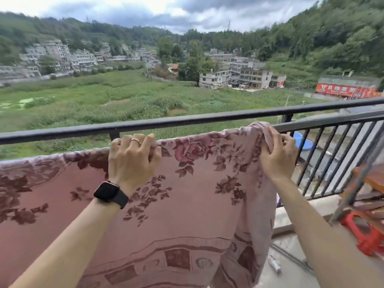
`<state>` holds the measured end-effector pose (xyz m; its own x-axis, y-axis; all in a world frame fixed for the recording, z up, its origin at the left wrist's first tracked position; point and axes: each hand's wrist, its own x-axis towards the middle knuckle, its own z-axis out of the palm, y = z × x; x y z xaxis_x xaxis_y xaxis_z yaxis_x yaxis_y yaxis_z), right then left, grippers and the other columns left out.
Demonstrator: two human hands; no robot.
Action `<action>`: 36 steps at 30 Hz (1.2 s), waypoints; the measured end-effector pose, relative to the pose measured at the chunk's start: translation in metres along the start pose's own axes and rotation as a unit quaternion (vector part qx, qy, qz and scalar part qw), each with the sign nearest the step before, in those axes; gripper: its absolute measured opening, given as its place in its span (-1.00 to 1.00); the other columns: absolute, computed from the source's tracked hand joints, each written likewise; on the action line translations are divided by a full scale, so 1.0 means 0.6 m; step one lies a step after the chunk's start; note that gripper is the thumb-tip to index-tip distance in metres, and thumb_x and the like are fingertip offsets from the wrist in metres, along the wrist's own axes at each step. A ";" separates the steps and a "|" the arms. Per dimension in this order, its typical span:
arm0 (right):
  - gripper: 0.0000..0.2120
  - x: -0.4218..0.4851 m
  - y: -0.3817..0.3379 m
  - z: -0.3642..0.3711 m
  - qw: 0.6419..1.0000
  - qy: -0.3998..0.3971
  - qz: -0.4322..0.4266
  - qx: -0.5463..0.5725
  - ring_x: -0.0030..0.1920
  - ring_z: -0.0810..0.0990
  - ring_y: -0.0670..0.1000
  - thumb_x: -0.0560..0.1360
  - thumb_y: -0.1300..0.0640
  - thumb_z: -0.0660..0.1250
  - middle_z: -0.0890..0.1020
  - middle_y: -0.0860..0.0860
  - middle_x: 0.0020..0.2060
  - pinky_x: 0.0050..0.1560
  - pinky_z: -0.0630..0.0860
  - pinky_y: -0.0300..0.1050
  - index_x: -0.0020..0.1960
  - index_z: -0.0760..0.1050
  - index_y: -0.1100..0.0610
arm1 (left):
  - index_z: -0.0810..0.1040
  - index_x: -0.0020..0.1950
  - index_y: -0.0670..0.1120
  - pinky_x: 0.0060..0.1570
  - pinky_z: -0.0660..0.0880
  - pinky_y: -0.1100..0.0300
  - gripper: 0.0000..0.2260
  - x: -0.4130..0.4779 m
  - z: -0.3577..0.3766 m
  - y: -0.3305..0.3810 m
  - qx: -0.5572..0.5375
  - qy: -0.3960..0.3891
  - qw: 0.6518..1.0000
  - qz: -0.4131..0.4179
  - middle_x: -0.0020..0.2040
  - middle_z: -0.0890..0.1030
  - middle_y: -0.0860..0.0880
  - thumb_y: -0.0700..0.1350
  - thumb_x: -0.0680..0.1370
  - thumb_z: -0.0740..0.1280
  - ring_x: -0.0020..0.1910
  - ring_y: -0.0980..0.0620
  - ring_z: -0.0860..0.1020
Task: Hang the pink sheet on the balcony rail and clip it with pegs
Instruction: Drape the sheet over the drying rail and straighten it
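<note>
The pink sheet (166, 204) is draped over the lower bar of the balcony rail (207, 119), just below the top bar, and hangs down on the person's side toward the floor. To the left of the hands the fold along the bar lies flat and even. At the sheet's right end the cloth is bunched into a thick gather against the bar.

The left hand (129, 161) is curled over the top fold of the sheet, fingers hooked over the bar, pressing the cloth in place. It bears a ring and, at the wrist, a black watch (111, 194). The right hand (277, 154) is clenched on the bunched corner of the sheet, just beside the bare bars at the right end of the rail.

Task status, as judged from this view:
- Hanging: largely done. The sheet is carried by the rail along its visible length.
- Spreading: not complete. The right corner needs to be drawn out and flattened along the bar.
- Pegging: not begun. No pegs are visible on the sheet, on the rail or in either hand; a small pale object on the floor below the rail's right end cannot be identified, as it is too small.

A red stool (367, 235) stands on the floor well to the right of the sheet.
</note>
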<state>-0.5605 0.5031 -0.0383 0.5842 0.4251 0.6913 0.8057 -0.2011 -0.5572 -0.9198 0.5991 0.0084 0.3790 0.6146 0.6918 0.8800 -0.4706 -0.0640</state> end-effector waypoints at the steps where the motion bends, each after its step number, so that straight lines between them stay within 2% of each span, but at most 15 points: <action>1: -0.57 -0.003 -0.003 -0.004 0.999 0.007 -0.026 -0.019 0.16 0.46 0.23 0.59 0.03 0.30 0.44 0.17 0.23 0.16 0.42 0.05 0.45 0.39 -0.10 | 0.49 0.30 -0.01 0.19 0.35 -0.13 -0.61 0.002 -0.001 0.038 -0.014 0.008 1.000 0.012 0.13 0.65 -0.13 0.13 0.58 0.12 0.11 -0.18 0.56; 4: -0.57 -0.020 -0.035 -0.027 0.996 -0.033 -0.074 -0.034 0.10 0.50 0.24 0.63 0.07 0.23 0.41 0.17 0.26 -0.06 0.53 0.06 0.49 0.32 -0.11 | 0.39 0.43 0.05 0.34 0.26 -0.10 -0.55 0.017 -0.006 0.154 -0.058 0.006 0.996 0.071 0.30 0.57 -0.09 0.15 0.58 0.15 0.28 -0.10 0.49; 8: -0.61 0.003 -0.039 -0.068 0.991 -0.058 -0.123 0.011 -0.18 0.46 0.09 0.62 0.24 0.20 0.45 0.13 0.03 -0.19 0.43 -0.13 0.39 0.47 -0.04 | 0.25 0.53 0.11 0.35 0.26 -0.06 -0.53 0.025 0.005 0.235 -0.056 -0.041 0.993 0.100 0.38 0.48 -0.04 0.15 0.61 0.10 0.30 -0.09 0.45; 11: -0.71 0.047 -0.008 -0.108 0.998 -0.001 -0.018 0.054 -0.04 0.56 0.20 0.59 0.25 0.24 0.51 0.14 0.02 0.00 0.47 -0.04 0.23 0.60 0.03 | 0.15 0.58 0.15 0.36 0.25 -0.06 -0.51 -0.001 0.017 0.194 -0.039 -0.029 0.990 0.130 0.41 0.42 -0.02 0.09 0.63 0.07 0.32 -0.11 0.40; 14: -0.71 0.043 0.002 -0.119 1.000 -0.027 0.004 0.000 0.07 0.53 0.24 0.58 0.21 0.26 0.50 0.15 0.12 -0.06 0.49 0.01 0.27 0.54 0.02 | 0.13 0.58 0.18 0.42 0.16 -0.08 -0.48 -0.019 0.019 0.164 -0.020 -0.014 0.987 0.158 0.46 0.32 -0.02 0.05 0.61 0.11 0.41 -0.11 0.31; 17: -0.60 0.011 -0.009 -0.099 0.989 -0.116 0.043 0.084 0.04 0.50 0.07 0.52 0.14 0.32 0.38 0.05 0.18 -0.05 0.38 -0.10 0.31 0.43 -0.15 | 0.28 0.51 0.15 0.33 0.25 -0.11 -0.50 -0.024 0.011 0.171 -0.053 0.014 0.991 0.121 0.35 0.43 -0.03 0.09 0.55 0.21 0.30 -0.11 0.42; 20: -0.76 0.006 -0.019 -0.096 0.970 -0.101 0.082 0.207 0.07 0.44 -0.35 0.50 -0.22 0.32 0.37 -0.03 0.20 0.07 0.31 -0.25 0.16 0.46 -0.29 | 0.34 0.48 0.09 0.34 0.24 -0.16 -0.51 -0.003 0.001 0.196 -0.054 0.048 0.989 0.127 0.37 0.44 -0.07 0.15 0.55 0.19 0.33 -0.09 0.42; 21: -0.78 0.009 -0.023 -0.095 0.966 -0.093 0.098 0.221 0.05 0.44 -0.39 0.51 -0.28 0.26 0.40 -0.01 0.22 0.07 0.31 -0.25 0.13 0.47 -0.30 | 0.35 0.48 0.08 0.36 0.23 -0.16 -0.51 0.007 -0.003 0.209 -0.053 0.055 0.988 0.134 0.40 0.42 -0.07 0.16 0.56 0.18 0.36 -0.08 0.40; 24: -0.80 0.008 -0.031 -0.087 0.977 -0.125 0.082 0.153 -0.01 0.48 -0.07 0.60 -0.19 0.22 0.55 -0.01 0.12 0.03 0.35 -0.08 0.21 0.41 -0.22 | 0.38 0.47 0.04 0.28 0.35 -0.13 -0.55 0.034 0.003 0.258 -0.072 0.058 0.985 0.146 0.39 0.46 -0.06 0.14 0.60 0.16 0.30 -0.08 0.45; 26: -0.83 0.016 -0.039 -0.082 0.983 -0.144 0.016 0.110 -0.11 0.48 -0.01 0.62 -0.11 0.23 0.57 -0.05 -0.07 -0.08 0.34 -0.10 0.20 0.42 -0.13 | 0.46 0.41 0.00 0.04 0.44 -0.05 -0.60 0.041 0.018 0.273 -0.050 0.080 0.984 0.153 0.19 0.60 -0.06 0.10 0.62 0.17 0.04 -0.09 0.57; 28: -0.86 0.053 -0.033 -0.087 0.993 -0.100 -0.041 0.055 -0.19 0.47 -0.02 0.64 0.00 0.23 0.61 -0.02 -0.18 -0.15 0.31 -0.16 0.13 0.52 -0.02 | 0.54 0.33 -0.02 -0.13 0.42 0.02 -0.66 0.053 0.041 0.262 -0.003 0.121 0.980 0.159 -0.03 0.65 -0.04 0.07 0.63 0.19 -0.17 -0.09 0.57; 31: -0.79 0.145 0.013 -0.111 0.999 0.046 -0.009 0.008 -0.17 0.58 0.18 0.65 0.09 0.22 0.66 0.19 -0.14 -0.19 0.38 -0.07 0.08 0.59 0.16 | 0.54 0.29 -0.03 -0.20 0.39 0.01 -0.69 0.071 0.063 0.239 0.020 0.143 0.976 0.164 -0.12 0.62 -0.06 0.06 0.65 0.17 -0.24 -0.10 0.53; 32: -0.77 0.162 0.033 -0.115 0.998 0.055 0.012 0.000 -0.09 0.59 0.27 0.65 0.08 0.21 0.64 0.25 -0.08 -0.14 0.45 0.00 0.11 0.58 0.17 | 0.53 0.29 -0.03 -0.19 0.39 0.01 -0.69 0.074 0.067 0.236 0.020 0.140 0.976 0.166 -0.11 0.62 -0.06 0.06 0.66 0.16 -0.24 -0.11 0.53; 34: -0.74 0.152 0.059 -0.099 0.999 -0.009 0.037 -0.013 0.04 0.57 0.32 0.66 0.02 0.17 0.59 0.28 0.03 -0.03 0.48 0.08 0.21 0.54 0.11 | 0.53 0.28 -0.03 -0.14 0.38 0.00 -0.69 0.070 0.067 0.232 0.015 0.124 0.981 0.150 -0.09 0.63 -0.07 0.06 0.64 0.15 -0.20 -0.12 0.54; 36: -0.72 0.121 0.075 -0.074 0.997 -0.059 0.036 0.015 0.08 0.56 0.28 0.66 -0.04 0.16 0.58 0.24 0.06 -0.03 0.44 0.02 0.30 0.48 -0.01 | 0.53 0.26 -0.04 -0.07 0.36 -0.03 -0.67 0.066 0.060 0.232 0.012 0.096 0.989 0.107 -0.08 0.65 -0.07 0.08 0.62 0.15 -0.16 -0.14 0.56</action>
<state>-0.4774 0.4857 0.0070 0.6235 0.5126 0.5903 0.7575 -0.2095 -0.6182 -0.7720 0.5808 0.0011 0.4980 0.3689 0.7848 0.7927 -0.5607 -0.2394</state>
